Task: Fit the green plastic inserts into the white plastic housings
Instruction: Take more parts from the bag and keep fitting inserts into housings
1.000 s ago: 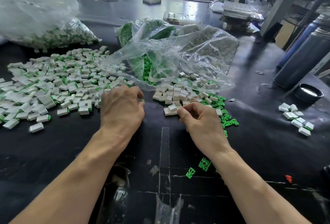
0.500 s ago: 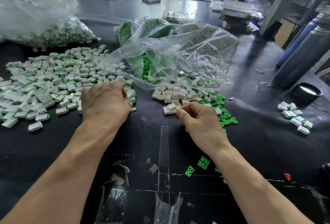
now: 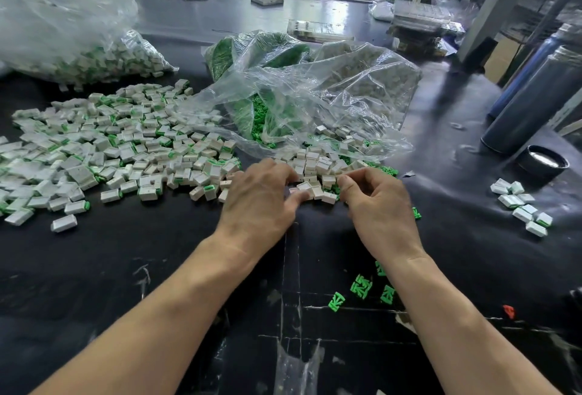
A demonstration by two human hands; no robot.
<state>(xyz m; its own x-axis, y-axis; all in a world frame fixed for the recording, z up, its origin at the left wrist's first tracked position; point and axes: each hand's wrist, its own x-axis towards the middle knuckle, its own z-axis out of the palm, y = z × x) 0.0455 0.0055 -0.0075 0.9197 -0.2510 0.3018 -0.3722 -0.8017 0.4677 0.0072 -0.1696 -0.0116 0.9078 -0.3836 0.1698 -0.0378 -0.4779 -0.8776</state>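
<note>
1. The fingers (image 3: 285, 171) of the left hand (image 3: 261, 202) are loosely spread and reach into the near edge of a small heap of white housings (image 3: 318, 165) at the centre of the frame, the thumb lying against one housing; whether that housing is gripped cannot be told. The right hand (image 3: 376, 202) has its thumb and forefinger pressed together in a pinch at the same heap, on something too small to identify.
2. The black table (image 3: 126, 268) fills most of the frame and carries everything.
3. At upper left sits a large clear bag (image 3: 72, 39) holding what look like finished pieces, white with green showing.
4. At centre, above the hands, lies an open crumpled clear bag (image 3: 315, 95) with loose green inserts (image 3: 259, 120) and more white housings spilling from its mouth.
5. Across the left of the frame spreads a wide pile of assembled housings (image 3: 110, 149), many showing a green end. Judging by this pile and the full bag, much of the work looks done, yet the open bag's stock says plenty is left.
6. At right edge stand two dark cylinders (image 3: 532, 102), with a round black cap (image 3: 543, 160) just below them.
7. A small cluster of housings (image 3: 522, 205) lies at right, well apart from the hands.
8. A few stray green inserts (image 3: 362, 287) lie at lower centre, beside the right forearm.
</note>
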